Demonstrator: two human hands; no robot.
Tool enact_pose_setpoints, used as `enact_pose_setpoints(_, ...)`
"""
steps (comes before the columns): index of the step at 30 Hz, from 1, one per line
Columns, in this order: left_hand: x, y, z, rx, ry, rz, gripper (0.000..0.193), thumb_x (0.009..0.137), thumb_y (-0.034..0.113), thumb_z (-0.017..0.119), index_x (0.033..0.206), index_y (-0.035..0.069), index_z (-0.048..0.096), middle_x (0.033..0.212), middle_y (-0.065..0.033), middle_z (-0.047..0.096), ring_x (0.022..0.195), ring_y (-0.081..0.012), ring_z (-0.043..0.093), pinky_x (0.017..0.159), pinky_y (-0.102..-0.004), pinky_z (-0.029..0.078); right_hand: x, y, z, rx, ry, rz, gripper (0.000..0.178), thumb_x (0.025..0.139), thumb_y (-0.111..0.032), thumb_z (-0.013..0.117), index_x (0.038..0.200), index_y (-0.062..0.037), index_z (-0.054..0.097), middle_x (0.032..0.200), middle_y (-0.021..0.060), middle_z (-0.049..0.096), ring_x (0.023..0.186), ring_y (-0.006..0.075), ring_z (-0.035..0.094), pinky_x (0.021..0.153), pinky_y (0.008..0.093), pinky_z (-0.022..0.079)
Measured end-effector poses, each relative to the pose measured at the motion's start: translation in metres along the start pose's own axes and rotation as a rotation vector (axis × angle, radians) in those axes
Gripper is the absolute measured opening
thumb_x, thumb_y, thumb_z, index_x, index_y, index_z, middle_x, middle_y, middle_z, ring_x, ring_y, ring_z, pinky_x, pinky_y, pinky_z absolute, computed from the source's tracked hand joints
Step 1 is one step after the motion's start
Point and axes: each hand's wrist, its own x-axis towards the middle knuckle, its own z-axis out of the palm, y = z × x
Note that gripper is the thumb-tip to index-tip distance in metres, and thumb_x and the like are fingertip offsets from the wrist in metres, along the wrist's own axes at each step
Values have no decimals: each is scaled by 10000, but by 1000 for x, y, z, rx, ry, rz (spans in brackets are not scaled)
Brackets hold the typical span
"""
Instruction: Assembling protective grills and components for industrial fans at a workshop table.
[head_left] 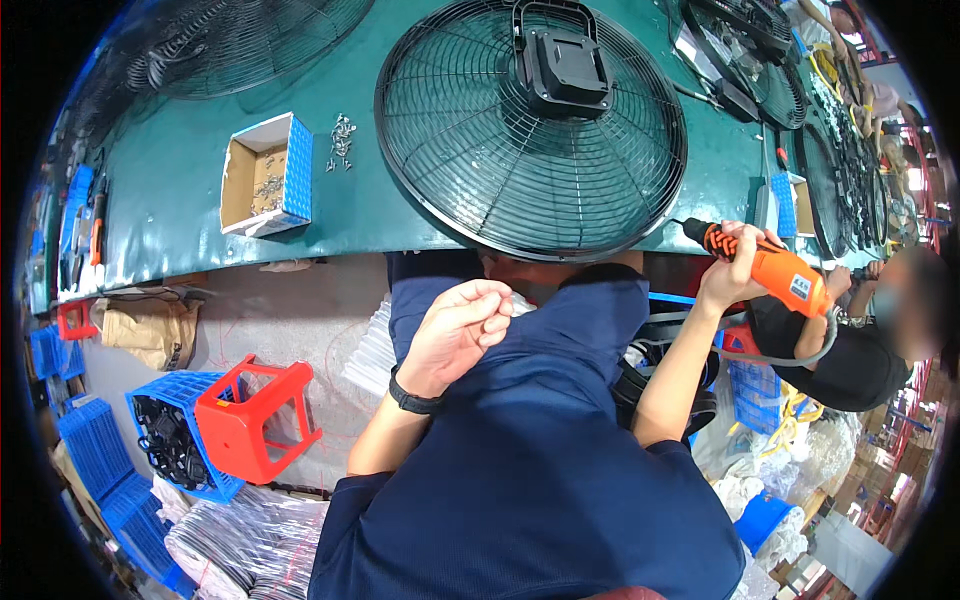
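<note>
Gripping an orange power screwdriver (775, 268) by its body, the right hand (733, 272) is closed around the tool just right of the big black fan guard (530, 130), the tool's dark tip pointing toward the guard's lower right rim and a grey cord curling down from its rear end. A small pale rectangular label sits on the tool's orange side. The left hand (458, 330) hovers below the fan guard, off the surface, with fingers curled loosely inward; whether it pinches anything small cannot be told. It wears a black wristband (412, 400). The fan guard lies flat on the green surface (180, 190), with a black square motor housing (563, 68) at its top. Left of the guard stands an open cardboard box with blue patterned sides (270, 172), holding a small heap of metal screws; a few loose screws (342, 140) lie between the box and the guard. Right of the guard, near the surface edge, is another small blue-sided box (790, 203), its contents too small to tell. Below and left of the guard, on the floor, a red plastic stool (255, 415) leans on a blue crate (165, 425) filled with black parts. A second person in a black top (855, 360) sits right of the guard.
</note>
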Motion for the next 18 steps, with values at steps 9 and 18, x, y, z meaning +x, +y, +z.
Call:
enact_pose_setpoints(9,-3,39,-4,147,150,111,156,914,96,527,994,-23,588,826,-75,588,599,-97,444,511,-224,354,20,12,25,-330,47,-26,231,772,53,570,970,62,451,672,126,601,582,193,605,671,317,520)
enact_pose_setpoints(18,14,85,-10,419,408,522,137,930,125,543,933,-8,577,726,-46,567,507,-76,446,417,-201,342,21,11,18,-352,120,-17,191,765,36,582,935,45,496,654,104,617,586,168,606,794,355,479)
